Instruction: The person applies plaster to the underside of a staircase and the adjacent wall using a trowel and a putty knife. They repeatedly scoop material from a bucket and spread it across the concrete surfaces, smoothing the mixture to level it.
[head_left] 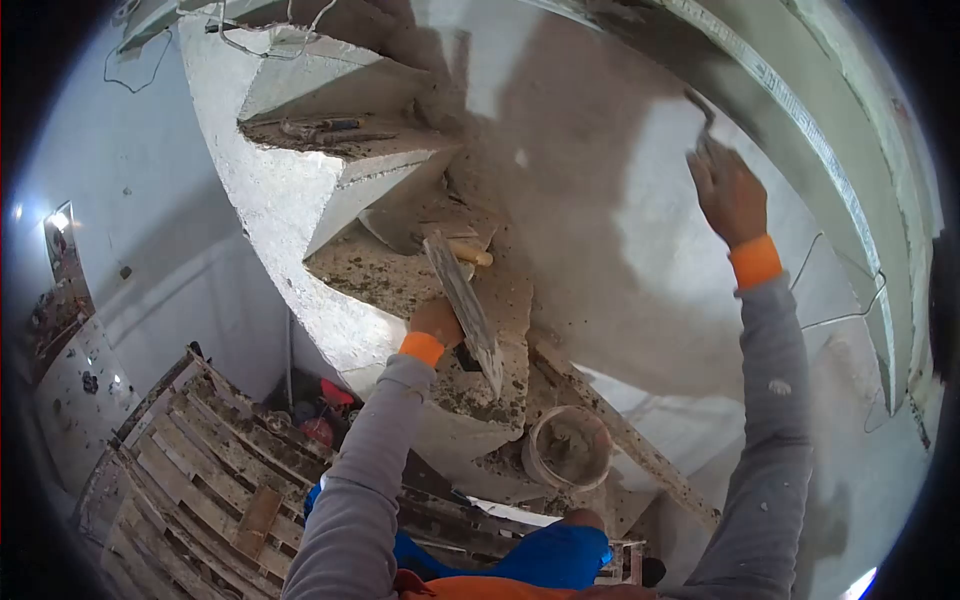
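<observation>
My left hand (434,319) is closed at the underside of a mortar-smeared plasterer's hawk (464,308), which is tilted so that it shows nearly edge-on; its handle is hidden. It is held over the concrete stairs (345,283). Raised at the upper right, my right hand (730,195) grips a small trowel (704,108), close over the plastered wall (650,230). The trowel appears as a thin, dark, bent shape. Behind the hawk, a tool with a wooden handle (470,254) lies on a step.
A bucket of mortar (530,452) stands below the stairs, beside a slanting wooden plank (645,455). Slatted wooden pallets (190,450) lie at lower left. More tools (330,127) rest on a higher step. Loose wire (845,318) hangs at right, near a curved metal strip (800,105).
</observation>
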